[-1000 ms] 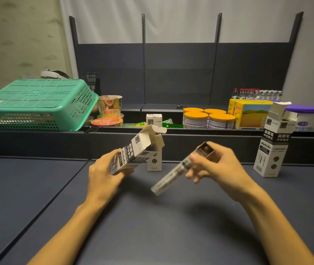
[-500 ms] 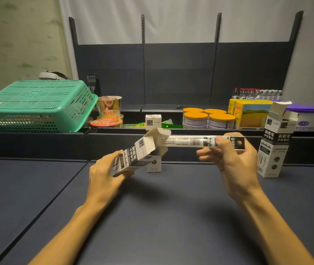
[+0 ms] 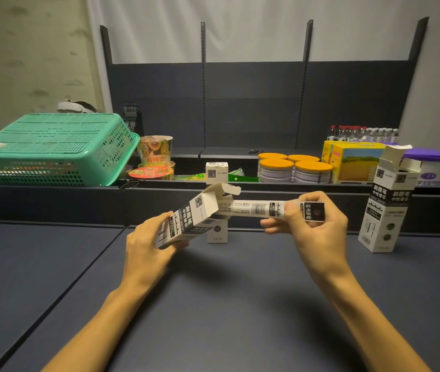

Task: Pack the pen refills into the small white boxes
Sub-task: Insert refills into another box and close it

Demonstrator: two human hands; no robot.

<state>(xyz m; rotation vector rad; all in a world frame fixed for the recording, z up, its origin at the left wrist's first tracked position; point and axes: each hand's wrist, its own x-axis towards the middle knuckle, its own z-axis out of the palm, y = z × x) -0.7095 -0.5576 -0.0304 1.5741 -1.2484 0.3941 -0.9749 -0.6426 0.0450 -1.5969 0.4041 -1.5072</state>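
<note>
My left hand (image 3: 149,245) grips a small white box (image 3: 186,220) with black print, tilted with its open flap end up and to the right. My right hand (image 3: 312,226) pinches a long narrow pack of pen refills (image 3: 261,209), held level, and the pack's left tip sits at the box's open mouth. A second white box (image 3: 386,208) stands upright with its flap open at the right of the dark table. A third small white box (image 3: 217,233) stands behind my hands, mostly hidden by the box I hold.
Beyond the table edge runs a dark shelf with an upturned green basket (image 3: 52,149), noodle cups (image 3: 156,151), a small white carton (image 3: 216,170), orange-lidded tins (image 3: 294,167), a yellow box (image 3: 355,162) and a purple-lidded tub (image 3: 430,165). Dark table surface (image 3: 227,304) lies before me.
My right hand swung the refill pack from a downward slant to level and brought its tip to the open mouth of the box in my left hand. The box barely moved.
</note>
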